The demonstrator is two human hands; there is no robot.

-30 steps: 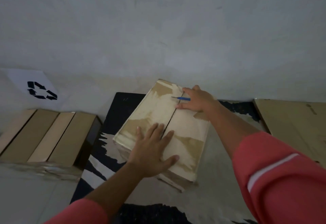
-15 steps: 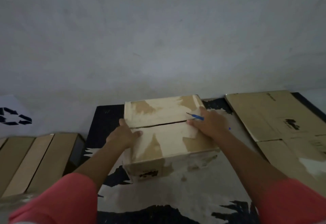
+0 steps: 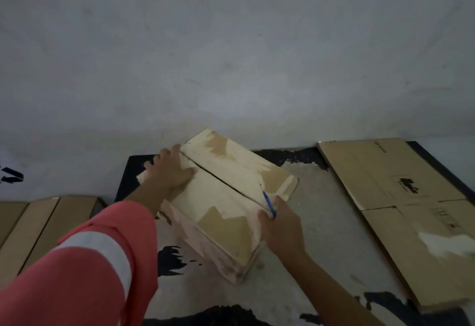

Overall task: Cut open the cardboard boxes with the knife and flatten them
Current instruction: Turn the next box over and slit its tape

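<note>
The left hand (image 3: 171, 171) lay flat, fingers spread, on the far corner of the cardboard box (image 3: 226, 197). The right hand (image 3: 281, 225) gripped the blue knife (image 3: 268, 203) at the near end of the box's top seam. Flattened cardboard (image 3: 401, 197) lay to that hand's right.

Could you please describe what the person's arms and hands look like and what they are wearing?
The left arm wears a coral-pink sleeve with a broad white band across it, ending above the bare forearm. The left hand and right hand are bare: no gloves, watch or rings show. No sleeve shows on the right arm.
</note>
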